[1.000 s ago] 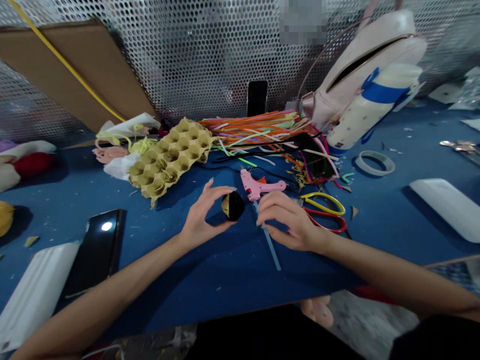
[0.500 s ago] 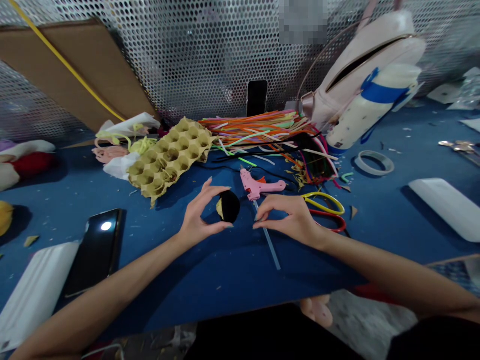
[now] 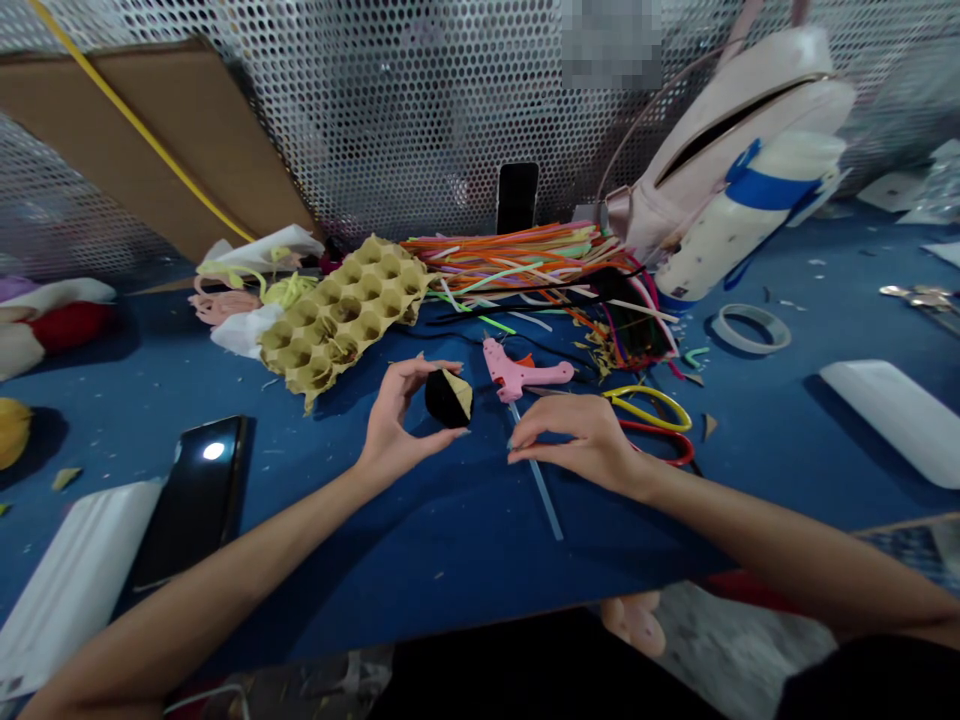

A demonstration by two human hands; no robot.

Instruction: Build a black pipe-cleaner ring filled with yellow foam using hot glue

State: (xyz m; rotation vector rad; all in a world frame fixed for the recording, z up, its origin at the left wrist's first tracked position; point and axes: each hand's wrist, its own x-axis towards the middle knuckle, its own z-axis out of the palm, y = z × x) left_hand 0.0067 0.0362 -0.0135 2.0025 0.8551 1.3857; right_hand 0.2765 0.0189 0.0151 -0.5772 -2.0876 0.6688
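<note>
Between the thumb and fingers of my left hand (image 3: 397, 420) is a small round black piece (image 3: 444, 402) with a tan patch, now on its upper right side. My right hand (image 3: 574, 440) has its thumb and fingertips close together beside the clear glue stick (image 3: 546, 500); whether something small is between them is too small to tell. Just beyond my right hand lies a pink glue gun (image 3: 517, 372), with the stick coming out of its back end. Scissors with yellow and red handles (image 3: 679, 412) lie partly behind my right hand.
An egg carton (image 3: 345, 315) stands behind my left hand, next to a pile of coloured pipe cleaners (image 3: 510, 255). A phone (image 3: 191, 500) and a white box (image 3: 75, 580) lie at left. A tape ring (image 3: 750, 329), a bottle (image 3: 750, 220) and another white piece (image 3: 892, 420) are at right.
The black piece has turned in my left hand, its tan patch moving from the left side to the upper right. My right hand has hardly moved.
</note>
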